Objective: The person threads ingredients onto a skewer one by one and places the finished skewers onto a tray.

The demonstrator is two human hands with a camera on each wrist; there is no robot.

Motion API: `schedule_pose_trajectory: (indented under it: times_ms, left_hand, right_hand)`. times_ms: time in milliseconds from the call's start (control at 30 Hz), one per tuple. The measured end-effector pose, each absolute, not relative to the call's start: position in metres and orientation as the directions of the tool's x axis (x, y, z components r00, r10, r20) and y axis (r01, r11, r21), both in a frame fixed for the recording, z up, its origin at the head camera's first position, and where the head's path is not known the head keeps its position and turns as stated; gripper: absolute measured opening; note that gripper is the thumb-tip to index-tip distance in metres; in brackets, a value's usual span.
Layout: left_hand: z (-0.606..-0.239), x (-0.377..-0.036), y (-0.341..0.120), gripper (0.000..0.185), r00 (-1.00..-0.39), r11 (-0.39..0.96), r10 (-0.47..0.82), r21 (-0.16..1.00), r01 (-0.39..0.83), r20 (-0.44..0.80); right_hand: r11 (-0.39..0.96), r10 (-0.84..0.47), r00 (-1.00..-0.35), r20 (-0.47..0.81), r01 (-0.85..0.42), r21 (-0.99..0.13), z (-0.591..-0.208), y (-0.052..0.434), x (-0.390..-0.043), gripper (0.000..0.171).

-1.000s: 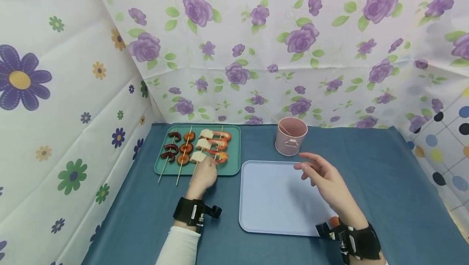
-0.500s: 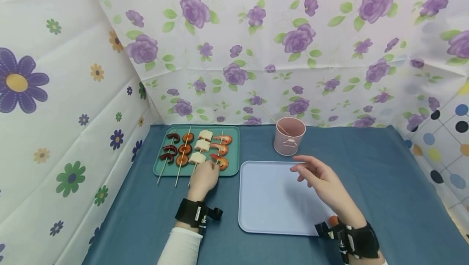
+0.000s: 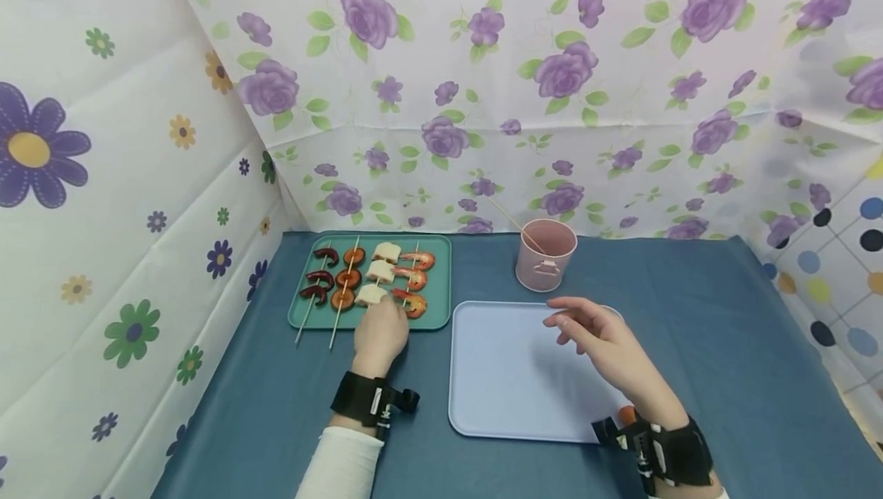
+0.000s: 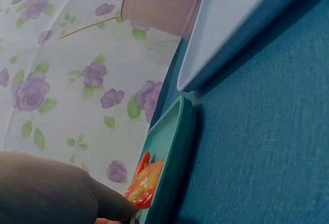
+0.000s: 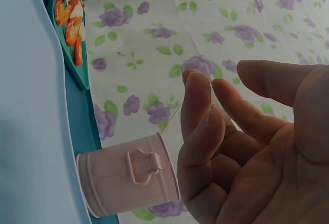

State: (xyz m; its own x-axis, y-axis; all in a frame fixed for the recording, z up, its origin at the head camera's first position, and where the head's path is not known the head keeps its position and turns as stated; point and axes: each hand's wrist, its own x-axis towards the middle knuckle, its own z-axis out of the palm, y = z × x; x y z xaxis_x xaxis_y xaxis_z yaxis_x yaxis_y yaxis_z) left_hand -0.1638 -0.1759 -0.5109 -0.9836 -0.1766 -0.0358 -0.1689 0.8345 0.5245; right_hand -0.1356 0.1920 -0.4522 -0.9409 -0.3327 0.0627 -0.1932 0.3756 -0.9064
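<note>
My left hand is at the front edge of the green tray, pinching the lower end of the shrimp skewer; the fingers hide that end of the stick. In the left wrist view, a fingertip lies right at the lowest shrimp. Just left of the shrimp is a skewer of white pieces, its lower stick covered by the hand. My right hand hovers over the light blue tray, fingers loosely bent and holding nothing, as the right wrist view also shows for this hand.
Farther left on the green tray lie a mushroom skewer and a dark red curled-piece skewer. A pink bucket with one thin stick stands behind the blue tray. An orange round thing shows partly beneath the right wrist. Flowered cloth hangs behind.
The shrimps have shifted slightly toward the front of the green tray. The left hand first went a little right and forward, then slightly back left. The right hand has barely moved.
</note>
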Motion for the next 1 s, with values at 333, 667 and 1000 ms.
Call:
schedule_pose_trajectory:
  times_ms: [333,667,1000]
  left_hand:
    - [-0.506,-0.163,-0.178,0.04,-0.968,0.854,-0.192,0.459,-0.245,-0.16]
    - [-0.497,-0.161,-0.184,0.05,-0.961,0.867,-0.225,0.418,-0.272,-0.159]
    - [-0.466,-0.153,-0.181,0.047,-0.981,0.857,-0.189,0.48,-0.184,-0.039]
  right_hand:
    - [0.381,-0.332,-0.942,0.051,-0.183,-0.906,-0.452,0.195,-0.129,0.032]
    - [0.404,-0.308,-0.951,0.034,-0.163,-0.9,-0.443,0.201,-0.133,0.038]
    - [0.574,-0.376,-0.926,-0.041,-0.198,-0.795,-0.412,0.237,-0.161,0.042]
